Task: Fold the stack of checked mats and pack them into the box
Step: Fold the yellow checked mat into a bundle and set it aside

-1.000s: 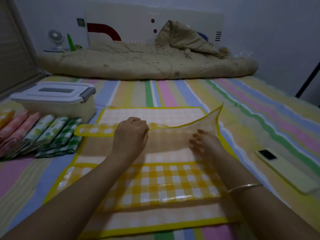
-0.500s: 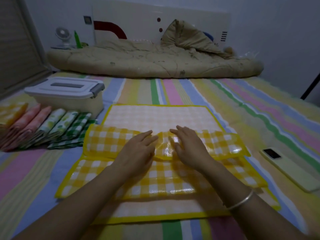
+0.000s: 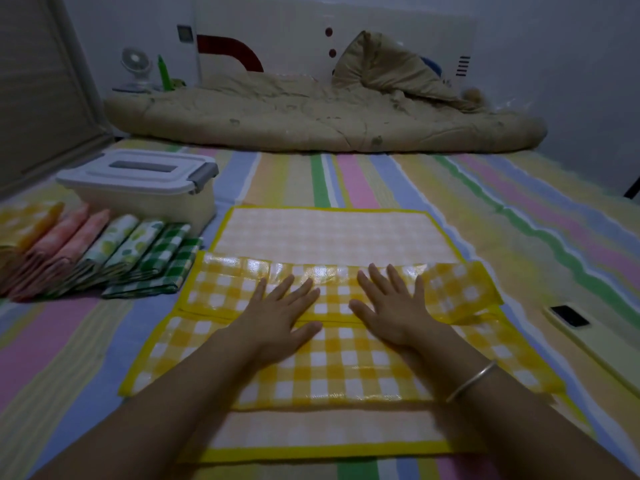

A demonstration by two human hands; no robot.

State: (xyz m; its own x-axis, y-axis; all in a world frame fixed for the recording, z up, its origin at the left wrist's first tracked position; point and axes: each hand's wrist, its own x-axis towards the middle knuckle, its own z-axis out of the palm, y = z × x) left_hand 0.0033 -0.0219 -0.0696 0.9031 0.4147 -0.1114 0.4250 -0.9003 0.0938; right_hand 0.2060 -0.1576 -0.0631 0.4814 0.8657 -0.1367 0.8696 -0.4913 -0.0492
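A yellow checked mat (image 3: 346,362) lies in front of me on the striped bed cover, its far edge folded toward me into a glossy band. My left hand (image 3: 277,313) presses flat on that fold with straight fingers. My right hand (image 3: 391,303) lies flat beside it, fingers spread. Another pale yellow mat (image 3: 329,233) shows beneath, its far part uncovered. A row of folded mats (image 3: 93,258) in yellow, pink, leaf-print and green check leans at the left. The plastic box (image 3: 145,188), lid closed, stands behind them.
A phone (image 3: 571,320) lies on the bed cover at the right. A rolled beige quilt (image 3: 311,119) stretches across the far end of the bed. A small fan (image 3: 136,64) and a green bottle (image 3: 162,71) stand at the back left.
A second ago my hands held the mat's far edge lifted; they brought it down toward me and now press flat, sliding apart along the fold.
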